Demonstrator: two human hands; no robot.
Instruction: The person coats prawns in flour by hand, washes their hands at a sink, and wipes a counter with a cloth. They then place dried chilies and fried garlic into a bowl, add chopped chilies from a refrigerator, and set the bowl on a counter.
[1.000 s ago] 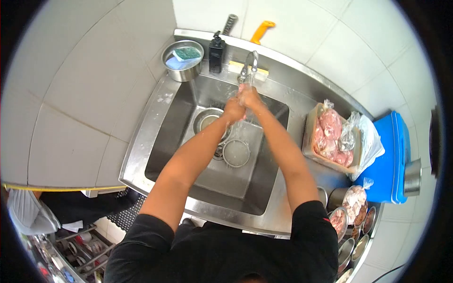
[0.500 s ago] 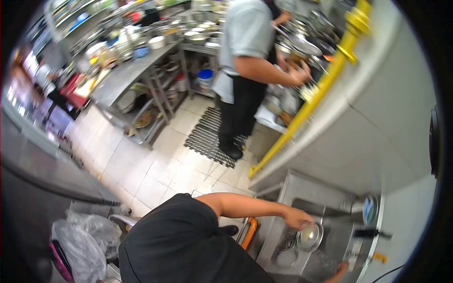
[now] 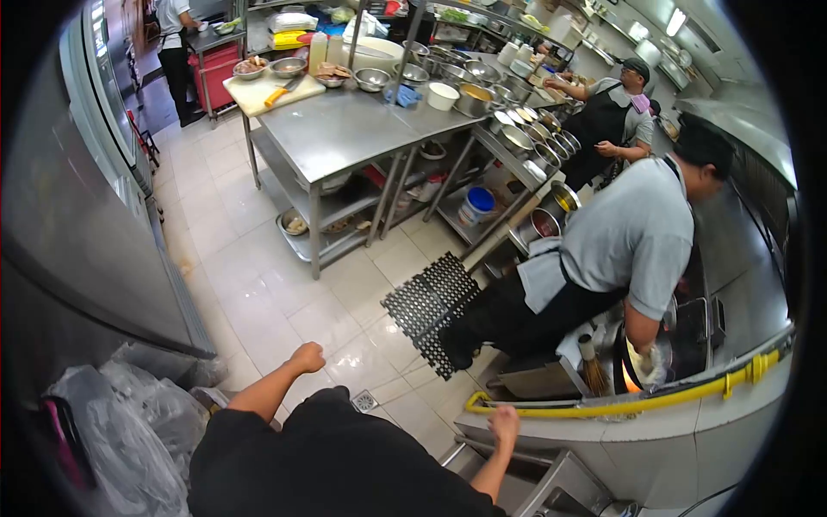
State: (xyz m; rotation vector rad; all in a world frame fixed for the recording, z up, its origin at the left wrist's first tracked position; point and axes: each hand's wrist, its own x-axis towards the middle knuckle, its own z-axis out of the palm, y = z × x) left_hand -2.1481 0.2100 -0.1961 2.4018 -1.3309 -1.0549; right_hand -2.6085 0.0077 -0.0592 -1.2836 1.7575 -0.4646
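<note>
My left hand (image 3: pixel 307 358) is raised above the tiled floor at the lower left, its fingers curled into a loose fist with nothing visible in it. My right hand (image 3: pixel 504 425) is also closed, held upright just in front of the yellow pipe (image 3: pixel 594 406) and near the sink's metal edge (image 3: pixel 560 482). No object shows in it. The sink is only partly in view at the bottom right.
A steel table (image 3: pixel 345 133) holds a cutting board (image 3: pixel 284 93), an orange-handled knife and several bowls. A co-worker in grey (image 3: pixel 624 233) stands at a lit stove on the right. A black mat (image 3: pixel 431 302) and floor drain (image 3: pixel 365 401) lie ahead. Plastic bags (image 3: pixel 121 431) sit lower left.
My view has swung up and left, away from the sink. My left hand, earlier at a metal bowl in the sink, is now out over the floor. My right hand has left the sink's far side.
</note>
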